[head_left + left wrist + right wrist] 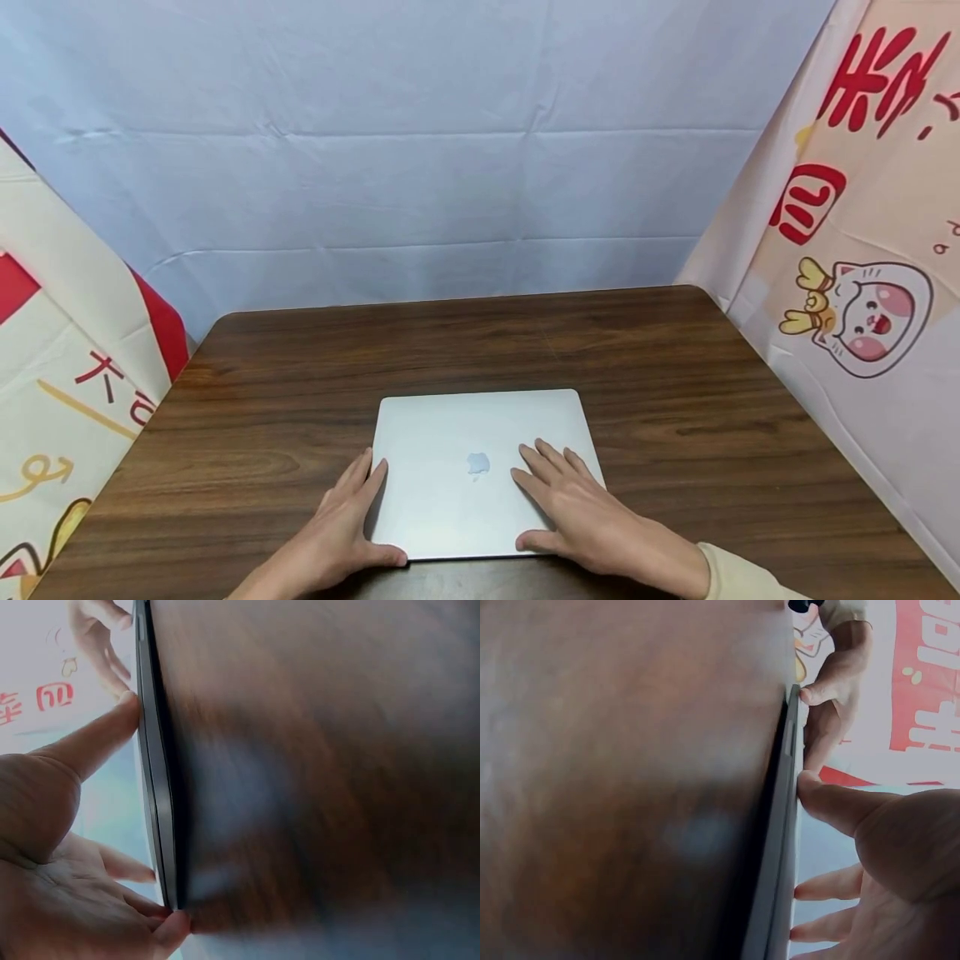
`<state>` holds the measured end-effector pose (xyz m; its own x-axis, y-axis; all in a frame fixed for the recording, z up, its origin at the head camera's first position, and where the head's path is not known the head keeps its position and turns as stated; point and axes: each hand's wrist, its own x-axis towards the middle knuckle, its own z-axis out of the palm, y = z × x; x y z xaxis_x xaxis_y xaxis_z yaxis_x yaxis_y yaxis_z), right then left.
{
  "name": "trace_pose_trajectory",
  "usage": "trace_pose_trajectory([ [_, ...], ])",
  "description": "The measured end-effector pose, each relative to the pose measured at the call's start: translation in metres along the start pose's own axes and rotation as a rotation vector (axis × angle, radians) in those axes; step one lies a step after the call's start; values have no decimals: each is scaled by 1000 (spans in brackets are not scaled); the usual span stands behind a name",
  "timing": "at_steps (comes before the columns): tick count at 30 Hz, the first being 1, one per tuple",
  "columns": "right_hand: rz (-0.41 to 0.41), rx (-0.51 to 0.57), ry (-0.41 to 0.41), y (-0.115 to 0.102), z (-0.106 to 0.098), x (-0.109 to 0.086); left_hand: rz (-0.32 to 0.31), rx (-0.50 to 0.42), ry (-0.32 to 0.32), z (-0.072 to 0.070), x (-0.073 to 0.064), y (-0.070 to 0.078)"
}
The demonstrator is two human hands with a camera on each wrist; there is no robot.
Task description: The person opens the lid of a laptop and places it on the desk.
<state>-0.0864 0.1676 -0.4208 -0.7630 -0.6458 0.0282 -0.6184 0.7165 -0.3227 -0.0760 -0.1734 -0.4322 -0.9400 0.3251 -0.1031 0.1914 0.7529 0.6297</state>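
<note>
1 silver MacBook laptop, lid down, lies flat in the near half of the table, between its left and right edges and well apart from its 2 rounded far corners. The lid bears 1 Apple logo near its middle.

2 hands touch the laptop. The left hand is spread about the near left corner of the laptop, its fingers extended along the left edge and its thumb reaching out to the near edge. The right hand lies palm down over the right part of the lid, its fingers fanned out and pointing toward the far edge, its thumb set apart at the near edge. Neither hand is clenched. The right forearm comes in from the near right, with 1 cream sleeve behind the wrist.

Under them is 1 dark wood-grain table. 3 cloths hang around it: 1 plain pale cloth beyond the far edge, 1 printed left cloth, and 1 printed right cloth with 1 cartoon cat beside the right edge.
</note>
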Motion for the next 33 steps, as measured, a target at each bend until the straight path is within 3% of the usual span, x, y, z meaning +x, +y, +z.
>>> trace_pose_trajectory([
  [6,-101,-73,2,-7,7,0,7,8,-27,3,0,-1],
  [15,-203,-259,160,-14,19,-1,19,49,-11,9,-1,1],
  [22,-271,-324,257,-16,25,7,-1,64,-21,10,-2,3],
  [33,-302,-370,280,-21,24,14,3,88,-21,11,-3,4],
])
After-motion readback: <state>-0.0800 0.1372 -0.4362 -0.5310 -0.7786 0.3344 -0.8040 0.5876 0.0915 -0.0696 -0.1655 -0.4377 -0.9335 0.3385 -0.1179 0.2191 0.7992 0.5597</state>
